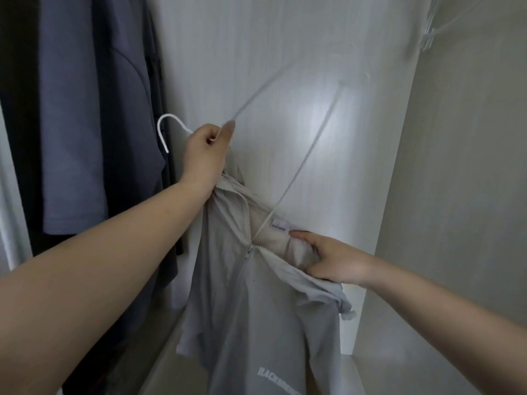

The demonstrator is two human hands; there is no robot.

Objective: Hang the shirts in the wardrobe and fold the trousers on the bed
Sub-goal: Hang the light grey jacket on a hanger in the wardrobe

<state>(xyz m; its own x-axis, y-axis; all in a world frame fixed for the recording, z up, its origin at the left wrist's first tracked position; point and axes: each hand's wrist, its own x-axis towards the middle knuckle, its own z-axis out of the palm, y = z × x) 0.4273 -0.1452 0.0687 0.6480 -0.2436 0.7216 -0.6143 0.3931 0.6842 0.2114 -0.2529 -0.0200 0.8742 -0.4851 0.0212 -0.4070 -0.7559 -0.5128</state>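
A light grey zip-neck shirt hangs inside the white wardrobe, its collar open at the zipper. My left hand grips a white wire hanger at its neck, with the hook pointing left. One end of the hanger runs down into the shirt's collar by the label. My right hand holds the right side of the collar, pulling it open. Both hands are in the middle of the view.
A blue-grey shirt and dark garments hang at the left. The wardrobe's white back panel and right wall close in the space. Empty white hangers show at the top right.
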